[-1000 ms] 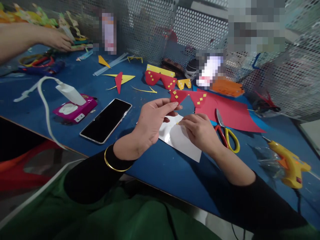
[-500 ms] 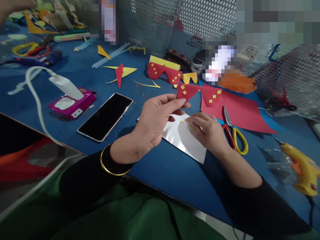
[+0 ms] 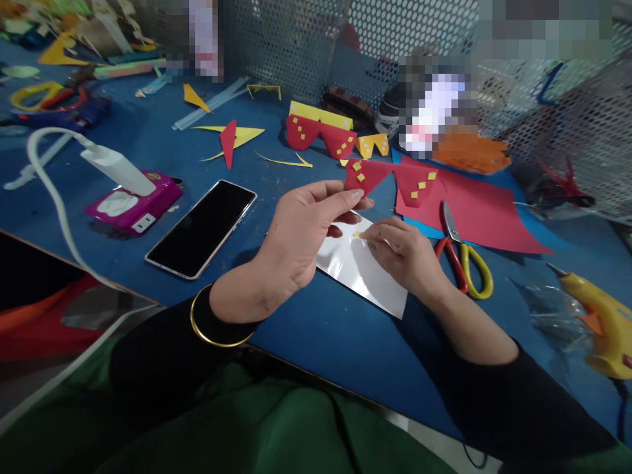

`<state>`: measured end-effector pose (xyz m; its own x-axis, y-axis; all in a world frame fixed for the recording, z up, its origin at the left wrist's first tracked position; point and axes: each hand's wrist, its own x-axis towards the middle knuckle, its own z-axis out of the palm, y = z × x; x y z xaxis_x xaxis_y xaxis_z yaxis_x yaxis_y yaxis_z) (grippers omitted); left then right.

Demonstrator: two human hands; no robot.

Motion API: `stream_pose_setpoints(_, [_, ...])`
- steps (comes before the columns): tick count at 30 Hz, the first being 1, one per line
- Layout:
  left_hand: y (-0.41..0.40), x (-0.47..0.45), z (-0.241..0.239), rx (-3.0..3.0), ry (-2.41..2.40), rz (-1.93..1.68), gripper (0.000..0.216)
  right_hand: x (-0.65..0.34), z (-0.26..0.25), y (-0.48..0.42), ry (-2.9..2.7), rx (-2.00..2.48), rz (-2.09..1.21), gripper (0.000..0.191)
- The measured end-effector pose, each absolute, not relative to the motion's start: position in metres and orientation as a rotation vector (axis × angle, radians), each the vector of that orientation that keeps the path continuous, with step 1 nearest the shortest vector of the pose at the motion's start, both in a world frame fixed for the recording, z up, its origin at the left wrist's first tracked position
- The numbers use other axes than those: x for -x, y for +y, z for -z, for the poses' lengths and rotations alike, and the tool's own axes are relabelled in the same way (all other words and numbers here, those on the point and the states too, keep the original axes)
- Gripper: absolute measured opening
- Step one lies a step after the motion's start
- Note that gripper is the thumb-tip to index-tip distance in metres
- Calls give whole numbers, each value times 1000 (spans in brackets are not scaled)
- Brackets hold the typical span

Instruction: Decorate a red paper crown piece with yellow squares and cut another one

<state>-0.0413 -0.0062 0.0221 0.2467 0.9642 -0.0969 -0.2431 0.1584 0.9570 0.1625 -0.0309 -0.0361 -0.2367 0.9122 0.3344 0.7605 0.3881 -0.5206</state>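
My left hand pinches the left end of a red paper eyeglass-shaped cutout between thumb and fingers. Small yellow paper squares dot both of its lobes, and it is held above the table. Just below and to the right, my right hand is closed in a pinch, with a tiny yellow paper square at its fingertips. Under that hand lies a glossy white sheet, partly covered by both hands. Scissors with red and yellow handles lie right of my right hand.
Behind stand a finished red paper cutout and a small yellow one. Red paper lies at right, near a yellow glue gun. A dark-screened phone and a purple power socket with a charger sit left.
The view has shifted slightly. My right fingertips and the tiny yellow square have moved a little over the white sheet. My left hand keeps its hold; another hand at the top left has gone.
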Motion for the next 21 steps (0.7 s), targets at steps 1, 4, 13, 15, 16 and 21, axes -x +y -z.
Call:
stream_pose_setpoints(1, [-6,41,-22,-1030,920,-1055,15,-162,35,-31,-2067,1441,-323,24])
stream_pose_setpoints(4, [-6,41,-24,-1039,947,-1047,15,-161,33,-33,-2078,1447,-346,25])
stream_pose_setpoints(13, [-8,41,-25,-1054,967,-1038,15,-160,35,-33,-2127,1424,-272,27])
stream_pose_setpoints(15, [-8,41,-26,-1049,972,-1038,14,-161,33,-33,-2118,1447,-267,27])
stream_pose_setpoints(16, [-8,41,-26,-1044,970,-1043,14,-162,32,-34,-2102,1467,-259,27])
stream_pose_setpoints(21, [-8,40,-24,-1024,940,-1055,12,-166,23,-39,-2233,1469,-94,31])
